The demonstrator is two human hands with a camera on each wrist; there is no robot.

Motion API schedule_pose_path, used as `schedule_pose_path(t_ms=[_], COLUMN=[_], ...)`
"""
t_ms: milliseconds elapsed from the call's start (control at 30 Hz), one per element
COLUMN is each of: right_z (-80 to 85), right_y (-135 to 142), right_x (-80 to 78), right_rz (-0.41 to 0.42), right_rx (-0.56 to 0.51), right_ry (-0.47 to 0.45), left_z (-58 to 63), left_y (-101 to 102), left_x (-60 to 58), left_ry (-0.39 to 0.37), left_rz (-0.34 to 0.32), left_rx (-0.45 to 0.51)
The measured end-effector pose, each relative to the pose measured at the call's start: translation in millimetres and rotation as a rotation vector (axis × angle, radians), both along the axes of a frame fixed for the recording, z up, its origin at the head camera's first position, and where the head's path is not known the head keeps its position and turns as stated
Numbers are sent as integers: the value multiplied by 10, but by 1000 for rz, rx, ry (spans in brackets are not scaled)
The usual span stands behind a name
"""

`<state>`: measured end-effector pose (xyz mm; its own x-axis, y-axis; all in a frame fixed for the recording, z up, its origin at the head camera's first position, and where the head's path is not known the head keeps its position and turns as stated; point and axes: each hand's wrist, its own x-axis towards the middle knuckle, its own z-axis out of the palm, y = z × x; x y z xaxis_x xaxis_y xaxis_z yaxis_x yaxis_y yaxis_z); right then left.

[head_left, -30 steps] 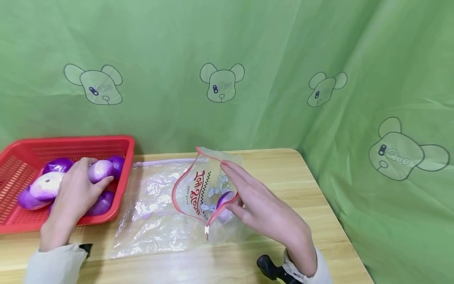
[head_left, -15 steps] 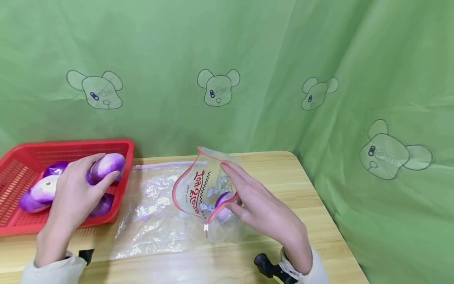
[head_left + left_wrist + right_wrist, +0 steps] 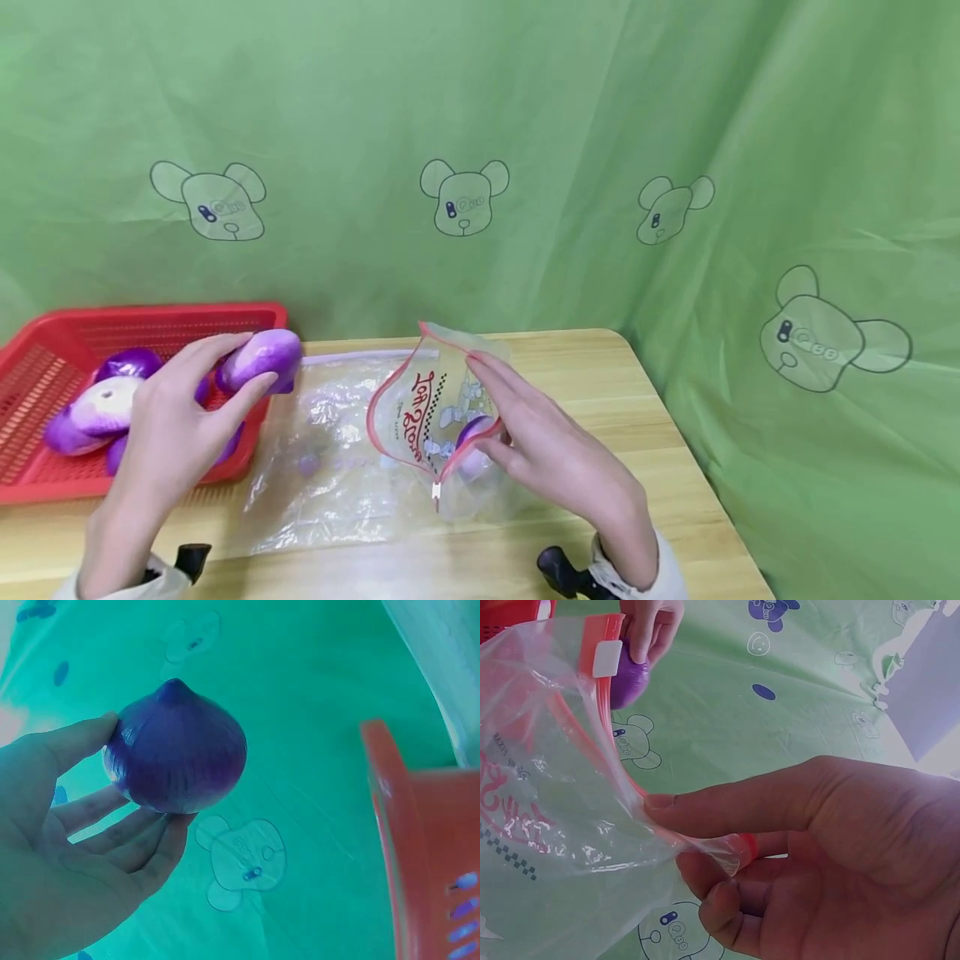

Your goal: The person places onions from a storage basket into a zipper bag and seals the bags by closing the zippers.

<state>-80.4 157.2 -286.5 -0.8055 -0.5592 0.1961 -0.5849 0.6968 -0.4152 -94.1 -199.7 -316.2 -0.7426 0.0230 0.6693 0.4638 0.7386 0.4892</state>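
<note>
In the head view my left hand [image 3: 180, 408] grips a purple onion [image 3: 264, 358] between thumb and fingers, above the right side of the red basket. The left wrist view shows this onion's [image 3: 176, 754] pointed tip upward. My right hand [image 3: 555, 442] holds the red-rimmed edge of a clear zip bag [image 3: 408, 417], whose mouth gapes toward the left. In the right wrist view the right thumb [image 3: 727, 810] pinches that rim against the fingers. A purple and white onion [image 3: 474, 463] shows through the bag near the right fingers.
Several purple onions [image 3: 105, 404] lie in the red plastic basket [image 3: 157, 315] at the left. Between basket and zip bag a flat clear bag [image 3: 330, 483] with a pale lilac zip lies on the wooden table [image 3: 637, 408]. A green curtain [image 3: 360, 267] hangs behind.
My left hand has lifted the onion out from among the others and carried it right, toward the basket's right rim. The right hand keeps holding the zip bag in place.
</note>
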Motion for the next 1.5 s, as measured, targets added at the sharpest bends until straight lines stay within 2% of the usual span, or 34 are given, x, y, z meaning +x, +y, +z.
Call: schedule_pose_path(t_ms=[267,533,733,867,1100,1300,1400,1500], right_z=[20,-12,-5,-4,23,43,51,59], right_y=[-20,-17,-32,-42,-55,-80,-91,-98], right_x=[7,13,23,30,74,107,122,139], right_rz=[-2,26,23,29,28,43,48,53], right_rx=[-9,6,12,20,32,35,43,39], right_ry=[-23,20,7,20,0,-20,-13,-4], left_z=[69,134,184,198,166,108,62,14], left_y=[127,306,436,532,691,777,800,808], left_x=[65,250,332,391,457,452,441,437], left_ry=[28,26,126,151,129,129,94,15], left_rz=[-71,-149,-226,-270,-352,-410,-421,-414], left_rx=[-20,-10,16,18,-16,-30,-67,-111])
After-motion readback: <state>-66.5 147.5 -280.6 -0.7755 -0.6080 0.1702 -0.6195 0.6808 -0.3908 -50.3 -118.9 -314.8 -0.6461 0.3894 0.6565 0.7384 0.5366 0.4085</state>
